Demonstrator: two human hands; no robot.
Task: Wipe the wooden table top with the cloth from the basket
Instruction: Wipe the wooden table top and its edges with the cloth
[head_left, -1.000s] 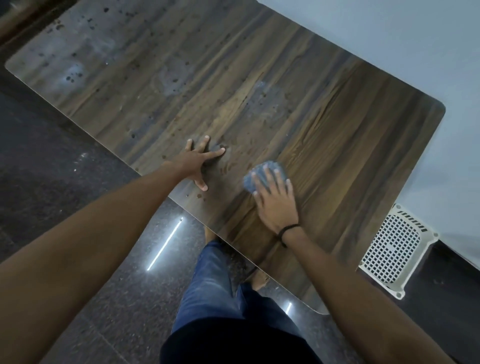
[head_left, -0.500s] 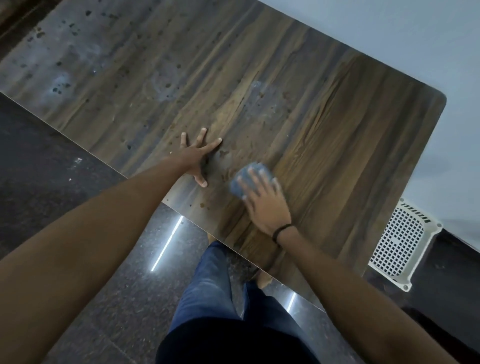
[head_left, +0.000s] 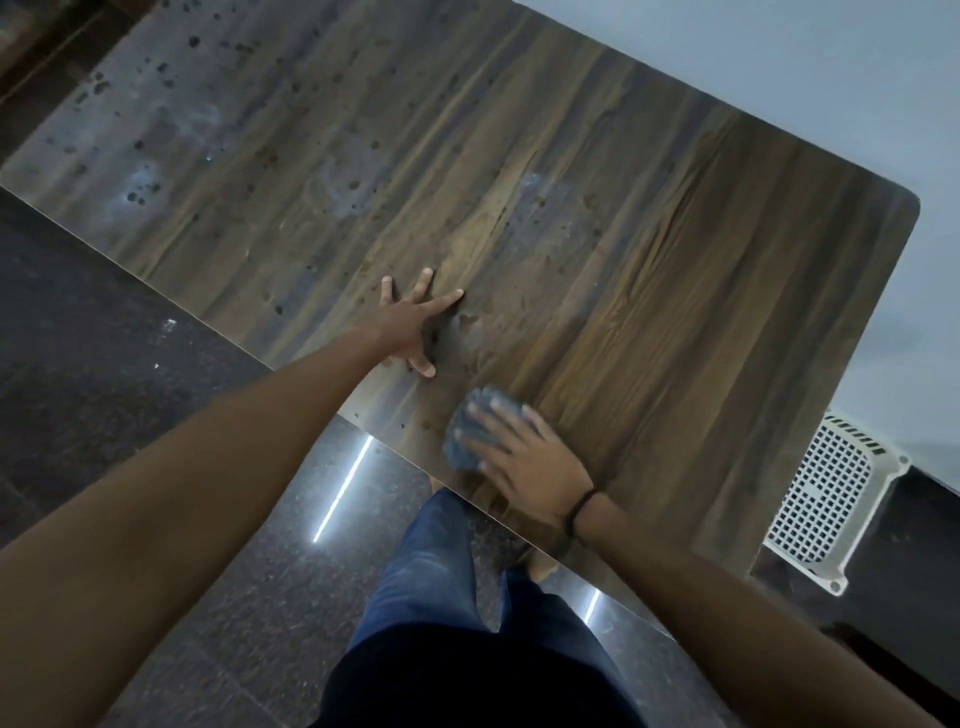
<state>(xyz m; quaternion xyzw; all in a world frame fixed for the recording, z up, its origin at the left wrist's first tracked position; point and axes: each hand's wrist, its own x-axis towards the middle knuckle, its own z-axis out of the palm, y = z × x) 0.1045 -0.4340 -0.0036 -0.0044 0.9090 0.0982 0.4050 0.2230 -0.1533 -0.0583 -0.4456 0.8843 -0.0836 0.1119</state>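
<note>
Cloth (head_left: 464, 441) under flat-pressing right hand (head_left: 524, 465) has slid toward near table (head_left: 675, 338) edge; spread left hand (head_left: 410, 325) braces; far spots (head_left: 139, 196) remain

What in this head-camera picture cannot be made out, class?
- Head view: most of the cloth lies under the right hand.
- Head view: the table is cut off at its left end by the picture's edge.
- Head view: the basket is partly behind the table corner; its contents cannot be told.
</note>
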